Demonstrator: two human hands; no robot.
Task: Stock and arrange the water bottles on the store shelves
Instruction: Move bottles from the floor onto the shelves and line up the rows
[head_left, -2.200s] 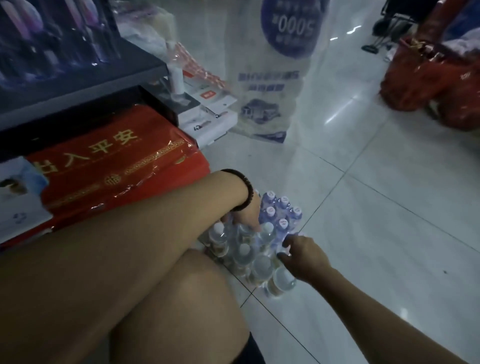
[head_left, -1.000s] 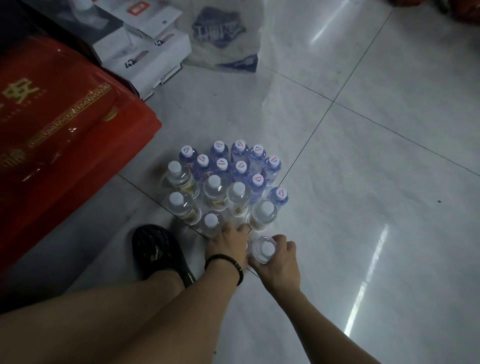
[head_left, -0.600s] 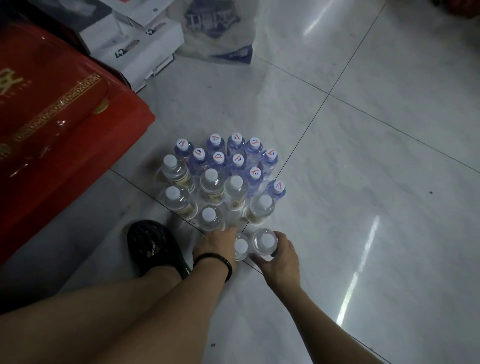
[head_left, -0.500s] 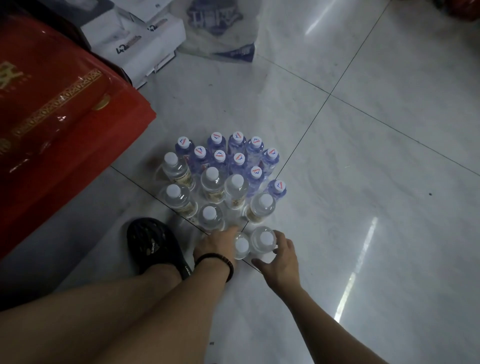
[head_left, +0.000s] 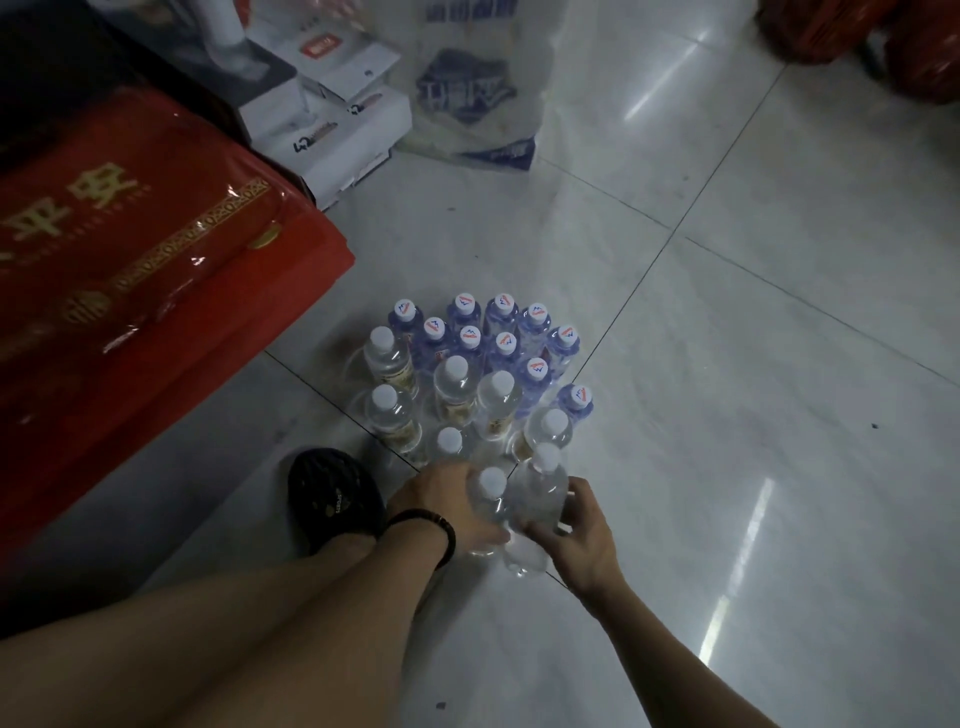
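Head view, from the left: a red gift box (head_left: 156, 249) fills the left edge, and a black shoe (head_left: 332, 493) stands just beside the near corner of the cluster of water bottles (head_left: 467, 374). The cluster stands upright on the floor (head_left: 753, 415), with blue-tinted, logo-capped bottles at the far side and clear, white-capped ones nearer. None is on a shelf yet, and no shelf space for them is plainly in view.

The left hand (head_left: 441, 501), a dark band at its wrist, has fingers and thumb curled round a clear bottle (head_left: 488, 506). Touching that on the right is a second clear bottle (head_left: 537, 499), and the right hand (head_left: 579, 530) wraps its fingers round its body. Both bottles lean toward the camera at the near edge of the cluster. Whether their bases are off the tiles I cannot tell.

The step looks like taking up a pair to carry to the shelf. To do it well, grip each bottle round the body, not the cap, and only firmly enough to hold, as thin plastic probably gives when squeezed. Lift straight up before swinging away, because the next clear bottles stand just behind and a sideways drag could topple them. Mind the shoe on the left. The bare floor on the right looks the freer way out.
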